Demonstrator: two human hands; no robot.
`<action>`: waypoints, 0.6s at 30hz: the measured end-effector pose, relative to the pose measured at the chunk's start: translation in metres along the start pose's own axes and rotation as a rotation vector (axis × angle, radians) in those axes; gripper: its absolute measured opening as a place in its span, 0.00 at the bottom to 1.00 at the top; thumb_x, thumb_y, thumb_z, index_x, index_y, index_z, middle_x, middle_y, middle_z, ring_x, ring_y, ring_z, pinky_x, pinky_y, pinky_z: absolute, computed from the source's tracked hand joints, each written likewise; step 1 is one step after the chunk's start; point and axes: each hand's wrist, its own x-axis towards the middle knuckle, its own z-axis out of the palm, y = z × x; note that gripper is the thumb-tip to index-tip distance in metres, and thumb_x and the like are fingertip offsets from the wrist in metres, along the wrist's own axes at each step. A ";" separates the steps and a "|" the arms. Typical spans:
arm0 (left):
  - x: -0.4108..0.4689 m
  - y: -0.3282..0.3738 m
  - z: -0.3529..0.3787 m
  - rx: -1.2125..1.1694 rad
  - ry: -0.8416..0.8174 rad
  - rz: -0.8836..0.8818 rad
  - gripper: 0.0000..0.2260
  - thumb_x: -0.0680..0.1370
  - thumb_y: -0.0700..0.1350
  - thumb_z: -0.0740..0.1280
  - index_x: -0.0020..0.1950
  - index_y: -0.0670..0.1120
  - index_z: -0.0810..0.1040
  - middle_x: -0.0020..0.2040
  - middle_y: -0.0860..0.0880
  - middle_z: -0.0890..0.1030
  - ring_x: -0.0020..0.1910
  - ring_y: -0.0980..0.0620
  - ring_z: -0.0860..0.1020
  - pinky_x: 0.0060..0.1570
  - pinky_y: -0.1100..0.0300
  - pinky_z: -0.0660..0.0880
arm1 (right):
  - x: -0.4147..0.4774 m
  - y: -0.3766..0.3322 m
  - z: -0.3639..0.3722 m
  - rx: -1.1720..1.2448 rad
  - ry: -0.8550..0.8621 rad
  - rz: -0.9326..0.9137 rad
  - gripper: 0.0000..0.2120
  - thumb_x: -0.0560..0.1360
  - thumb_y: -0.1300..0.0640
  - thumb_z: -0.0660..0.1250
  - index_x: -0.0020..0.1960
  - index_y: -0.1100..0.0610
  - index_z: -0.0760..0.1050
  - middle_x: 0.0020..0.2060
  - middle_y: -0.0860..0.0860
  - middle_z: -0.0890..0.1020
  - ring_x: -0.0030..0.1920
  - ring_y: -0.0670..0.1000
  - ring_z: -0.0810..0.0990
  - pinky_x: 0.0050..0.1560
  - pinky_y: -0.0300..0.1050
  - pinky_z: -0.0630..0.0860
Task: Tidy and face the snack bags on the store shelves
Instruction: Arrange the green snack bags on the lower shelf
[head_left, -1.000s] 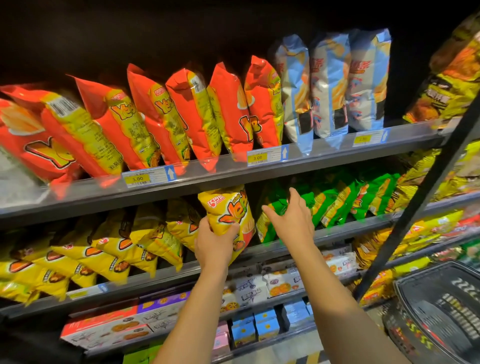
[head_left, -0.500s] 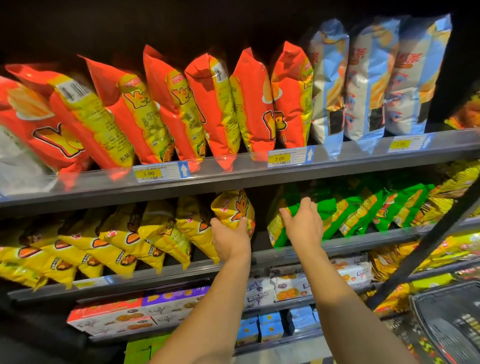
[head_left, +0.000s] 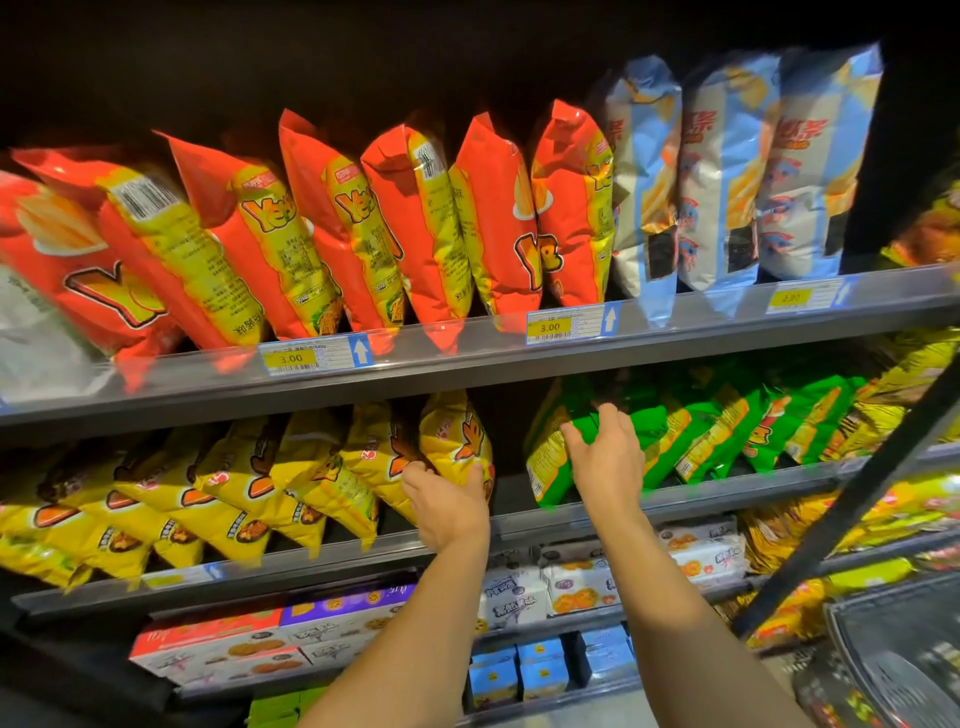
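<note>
On the middle shelf (head_left: 571, 512) a row of yellow snack bags leans to the left. My left hand (head_left: 447, 506) grips the lower edge of the rightmost yellow bag (head_left: 457, 439), which stands at the row's right end. A dark gap separates it from the green snack bags (head_left: 717, 436). My right hand (head_left: 605, 457) holds the leftmost green bag (head_left: 550, 457), fingers curled over its top edge. The upper shelf carries orange-red bags (head_left: 498, 223) and pale blue bags (head_left: 727, 171), all standing edge-on or tilted.
Price tags (head_left: 550, 327) sit on the upper shelf rail. Boxed biscuits (head_left: 576, 587) fill the shelves below. A dark diagonal bar (head_left: 852, 499) crosses at right, and a black shopping basket (head_left: 898, 665) sits at bottom right. More yellow bags are stacked at far right.
My left hand pushed the yellow bag back onto the shelf from in front of it. My right hand moved onto the leftmost green bag. The view shifted right and closer.
</note>
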 end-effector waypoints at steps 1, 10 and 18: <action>-0.001 0.000 0.000 -0.001 0.002 0.003 0.33 0.75 0.54 0.79 0.71 0.44 0.66 0.70 0.44 0.73 0.65 0.37 0.77 0.51 0.42 0.72 | -0.001 0.000 -0.002 0.015 0.003 0.000 0.21 0.81 0.49 0.71 0.67 0.61 0.74 0.62 0.58 0.79 0.60 0.61 0.79 0.54 0.54 0.75; -0.022 0.002 -0.010 -0.060 0.026 0.025 0.37 0.75 0.53 0.79 0.76 0.43 0.65 0.72 0.42 0.71 0.71 0.38 0.73 0.61 0.39 0.75 | -0.018 -0.004 -0.030 0.219 0.061 0.051 0.26 0.81 0.47 0.71 0.75 0.55 0.72 0.71 0.54 0.76 0.69 0.58 0.75 0.64 0.53 0.72; -0.091 0.006 -0.022 0.026 -0.235 0.471 0.36 0.74 0.54 0.79 0.77 0.45 0.68 0.72 0.46 0.72 0.73 0.45 0.67 0.72 0.51 0.67 | -0.048 0.005 -0.073 0.413 0.064 0.115 0.26 0.77 0.43 0.74 0.71 0.52 0.75 0.60 0.51 0.81 0.61 0.54 0.80 0.63 0.56 0.77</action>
